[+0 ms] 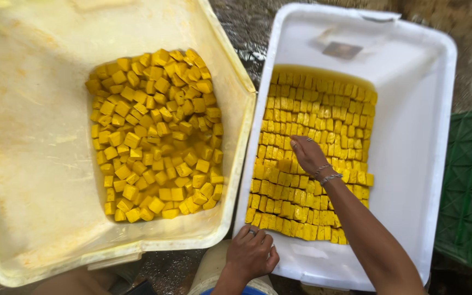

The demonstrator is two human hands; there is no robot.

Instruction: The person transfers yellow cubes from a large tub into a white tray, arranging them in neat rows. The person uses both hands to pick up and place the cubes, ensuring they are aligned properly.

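Resting palm-down on the packed yellow cubes, the right hand lies near the middle of the white tub, fingers stretched flat toward the tub's far end; its grip is open and nothing is pinched or lifted. Bracelets circle the wrist, and the forearm runs back toward the near right corner of the tub, crossing over the nearer rows.

The cubes here stand in tidy rows across the tub, sitting in a shallow yellow liquid that shows bare at the far end. The rows run crosswise, while the hand's long axis points along the tub, so the fingertips touch the rows just beyond the middle and the untouched far rows lie straight ahead of them.

The left hand curls over the near rim of the white tub, fingers closed on the edge, a ring on one finger. It holds no cube and is well apart from the rows under the right hand, so the right is clearly the nearer of the two.

To the left sits a cream tub with loose yellow cubes heaped untidily, touched by neither hand. A green crate stands just beside the white tub on the right, on wet, dark ground.
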